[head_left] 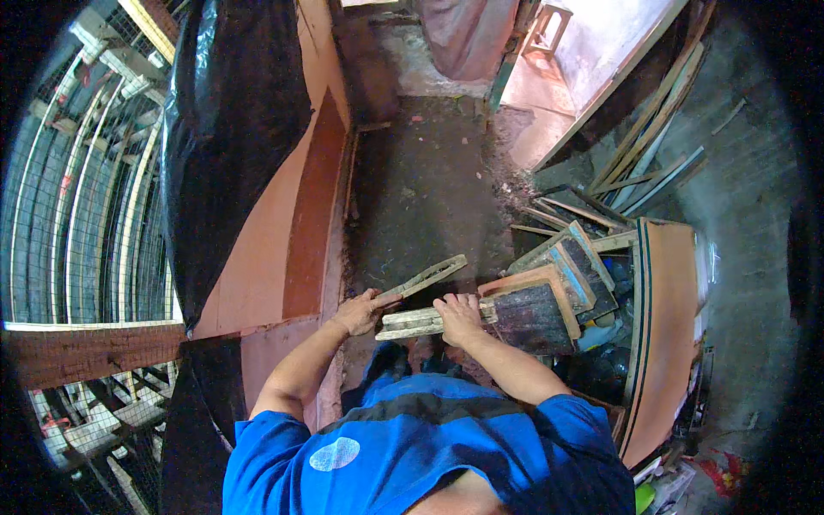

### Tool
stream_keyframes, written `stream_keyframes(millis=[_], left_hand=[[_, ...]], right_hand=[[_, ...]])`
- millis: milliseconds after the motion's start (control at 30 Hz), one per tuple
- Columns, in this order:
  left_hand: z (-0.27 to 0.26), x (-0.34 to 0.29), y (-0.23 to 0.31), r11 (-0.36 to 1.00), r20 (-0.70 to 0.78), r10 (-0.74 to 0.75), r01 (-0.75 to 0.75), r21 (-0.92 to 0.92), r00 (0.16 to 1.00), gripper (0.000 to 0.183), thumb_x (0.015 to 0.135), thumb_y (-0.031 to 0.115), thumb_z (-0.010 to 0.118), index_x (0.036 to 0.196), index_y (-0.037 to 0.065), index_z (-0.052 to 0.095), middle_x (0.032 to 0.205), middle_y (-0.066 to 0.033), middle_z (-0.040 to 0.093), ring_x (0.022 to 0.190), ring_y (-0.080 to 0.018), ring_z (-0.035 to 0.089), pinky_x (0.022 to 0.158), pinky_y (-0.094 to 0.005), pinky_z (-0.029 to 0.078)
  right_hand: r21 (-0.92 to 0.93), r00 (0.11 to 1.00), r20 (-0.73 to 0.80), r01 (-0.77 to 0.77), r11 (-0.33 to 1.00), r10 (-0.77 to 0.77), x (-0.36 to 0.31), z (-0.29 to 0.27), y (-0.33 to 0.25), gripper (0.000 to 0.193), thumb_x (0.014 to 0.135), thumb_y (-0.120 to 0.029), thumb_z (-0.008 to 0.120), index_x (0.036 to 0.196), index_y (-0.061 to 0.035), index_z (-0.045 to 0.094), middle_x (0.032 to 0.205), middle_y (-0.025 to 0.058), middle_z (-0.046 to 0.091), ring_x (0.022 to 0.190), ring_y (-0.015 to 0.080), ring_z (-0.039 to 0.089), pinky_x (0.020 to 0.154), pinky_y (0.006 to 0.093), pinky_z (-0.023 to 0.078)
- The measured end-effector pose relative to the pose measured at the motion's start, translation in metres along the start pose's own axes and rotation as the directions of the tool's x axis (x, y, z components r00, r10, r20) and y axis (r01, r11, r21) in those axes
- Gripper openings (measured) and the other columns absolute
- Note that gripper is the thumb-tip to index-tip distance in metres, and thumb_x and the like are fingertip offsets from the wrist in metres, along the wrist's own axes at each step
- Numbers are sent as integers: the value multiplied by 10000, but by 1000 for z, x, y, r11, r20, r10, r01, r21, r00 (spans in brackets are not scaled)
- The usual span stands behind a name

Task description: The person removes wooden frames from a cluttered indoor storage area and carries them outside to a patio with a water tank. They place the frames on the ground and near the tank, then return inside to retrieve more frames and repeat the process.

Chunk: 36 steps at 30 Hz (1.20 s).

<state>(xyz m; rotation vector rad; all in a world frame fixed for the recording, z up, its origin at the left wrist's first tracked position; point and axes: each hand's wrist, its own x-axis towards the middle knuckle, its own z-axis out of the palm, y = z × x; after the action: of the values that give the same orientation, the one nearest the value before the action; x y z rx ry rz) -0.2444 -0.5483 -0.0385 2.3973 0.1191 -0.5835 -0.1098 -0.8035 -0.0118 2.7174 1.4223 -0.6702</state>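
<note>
My left hand (360, 314) is closed around the near end of a narrow, worn wooden strip (434, 273), which points away to the far right. Beside it, my right hand (460, 318) lies over a set of pale, weathered wooden slats (408, 324), its fingers wrapped over their top. The slats lie side by side, roughly crosswise in front of my body. Their right end meets a dark, scuffed board (534, 319); whether they are joined to it I cannot tell. The two hands are apart, and the left strip is separate from the slats.
Wooden-edged panels (562, 279) lean in a pile at the right, beside an orange-brown board with black stripes (668, 326). Long planks (657, 120) lean farther back. An orange wall (266, 257) with black plastic sheeting (232, 146) and wire mesh (86, 206) stand left. A dark floor (421, 184) runs ahead.
</note>
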Motion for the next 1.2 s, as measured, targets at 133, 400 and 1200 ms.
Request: stream_keyframes(millis=[133,400,1200], left_hand=[[0,2,9,1000,31,4,-3,-27,1000,475,979,435,560,1439,316,571,1521,-261,406,1355,-453,461,1109,-513,419],[-3,13,64,936,54,-212,187,299,976,1047,511,790,805,1386,244,623,1623,-218,246,1436,-449,316,1114,-611,321],[37,49,75,868,-36,-298,286,407,954,884,613,565,858,1347,127,631,1554,-212,284,1413,-462,311,1105,-636,332]], right_hand=[[-6,1000,5,-12,1000,12,4,-9,-5,489,731,-106,762,1193,-159,610,1149,117,619,1147,328,579,1010,536,385],[-15,998,46,-35,999,36,11,-9,-9,530,713,-117,777,1205,-136,581,1148,120,606,1135,334,569,1007,528,363],[638,742,-158,-428,641,652,-153,79,57,809,811,-248,787,1523,-177,412,1522,228,361,1435,452,312,1173,552,318]])
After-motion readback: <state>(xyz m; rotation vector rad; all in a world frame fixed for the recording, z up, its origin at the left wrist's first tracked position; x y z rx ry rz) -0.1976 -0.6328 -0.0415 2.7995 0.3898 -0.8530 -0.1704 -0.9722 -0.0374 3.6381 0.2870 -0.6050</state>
